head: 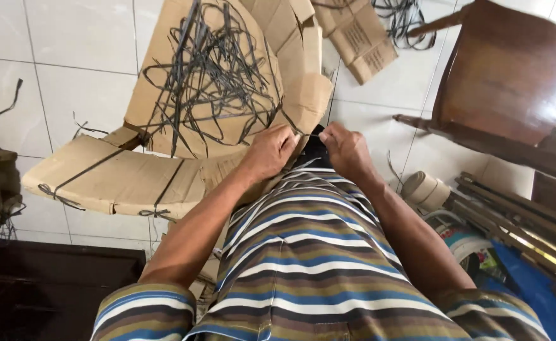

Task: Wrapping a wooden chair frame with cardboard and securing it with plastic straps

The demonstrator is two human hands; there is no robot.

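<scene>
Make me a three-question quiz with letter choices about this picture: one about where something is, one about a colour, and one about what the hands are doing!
1. Where does the pile of dark strips lie?
A. On the wooden chair
B. On the bent cardboard
C. On the roll of tape

2. What colour are the floor tiles?
A. White
B. Green
C. Red

3. What are the two hands doing?
A. Resting flat on the floor
B. Held far apart in the air
C. Pinching a thin dark strip between them

Answers:
1. B, the tangle of strips sits on the cardboard, which curves up around it.
2. A, the tiles showing around the cardboard are white.
3. C, the left hand and right hand are close together at the cardboard's edge, fingers closed on a thin strip.
</scene>
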